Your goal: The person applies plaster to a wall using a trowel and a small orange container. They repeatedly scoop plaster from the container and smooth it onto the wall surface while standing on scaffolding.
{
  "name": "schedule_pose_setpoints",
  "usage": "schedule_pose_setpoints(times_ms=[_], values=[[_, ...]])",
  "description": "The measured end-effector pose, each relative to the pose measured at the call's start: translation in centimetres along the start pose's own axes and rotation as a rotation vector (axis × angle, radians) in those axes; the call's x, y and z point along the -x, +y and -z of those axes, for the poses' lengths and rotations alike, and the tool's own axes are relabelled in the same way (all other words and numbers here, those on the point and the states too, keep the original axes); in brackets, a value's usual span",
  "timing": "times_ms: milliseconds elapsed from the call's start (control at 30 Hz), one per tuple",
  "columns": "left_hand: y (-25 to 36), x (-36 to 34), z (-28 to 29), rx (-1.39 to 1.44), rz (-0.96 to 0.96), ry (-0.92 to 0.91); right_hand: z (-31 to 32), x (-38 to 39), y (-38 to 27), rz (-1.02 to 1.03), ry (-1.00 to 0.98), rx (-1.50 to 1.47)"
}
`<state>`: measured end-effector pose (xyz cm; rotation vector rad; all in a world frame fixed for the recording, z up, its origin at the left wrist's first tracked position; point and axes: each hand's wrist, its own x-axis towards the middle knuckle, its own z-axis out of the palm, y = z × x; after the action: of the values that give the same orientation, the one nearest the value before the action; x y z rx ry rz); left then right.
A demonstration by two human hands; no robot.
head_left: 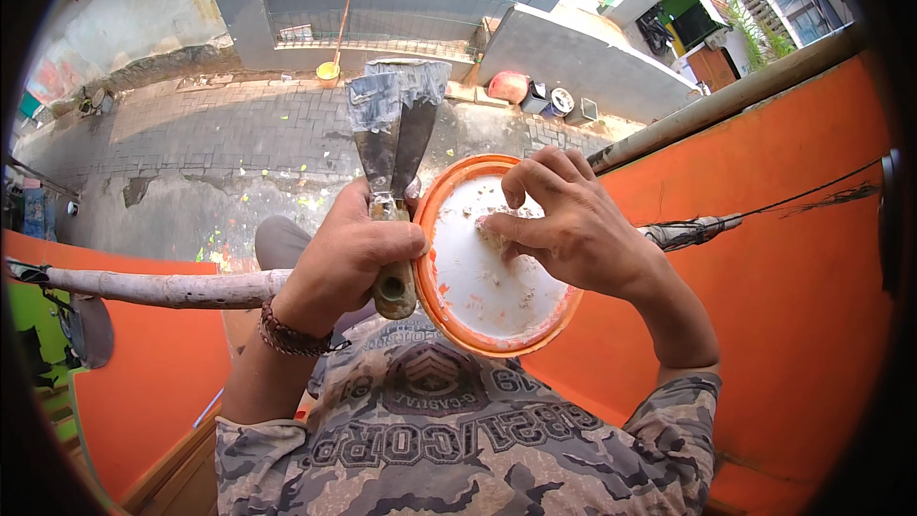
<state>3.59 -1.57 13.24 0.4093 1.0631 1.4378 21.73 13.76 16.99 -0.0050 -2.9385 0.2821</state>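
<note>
My left hand (358, 248) grips two overlapping putty knives (392, 139), their blades pointing up and crusted with grey-white filler, beside an orange-rimmed round container (487, 315). Whether it also holds the container is hidden. White paste (458, 277) with lumpy patches fills the container's top. Over that paste, my right hand (564, 220) has curled fingers, thumb and fingertips down at a pale clump; what lies between them is too hidden to make out.
A horizontal bamboo pole (162, 285) crosses behind me, between orange walls (726, 344). Below runs a paved alley (162, 153) with a yellow basin (328, 71), several containers (564, 107) and a grey low wall (592, 57). A dark cord (802, 193) runs along the right.
</note>
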Motion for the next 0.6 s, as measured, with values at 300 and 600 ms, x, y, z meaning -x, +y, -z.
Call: schedule_pose_setpoints(times_ms=[300, 600], values=[[-0.2, -0.2, 0.2, 0.004, 0.007, 0.021, -0.6, 0.5, 0.2, 0.041, 0.052, -0.093], [-0.7, -0.1, -0.7, -0.041, 0.011, 0.078, 1.5, 3.5, -0.1, -0.126, 0.082, -0.580]])
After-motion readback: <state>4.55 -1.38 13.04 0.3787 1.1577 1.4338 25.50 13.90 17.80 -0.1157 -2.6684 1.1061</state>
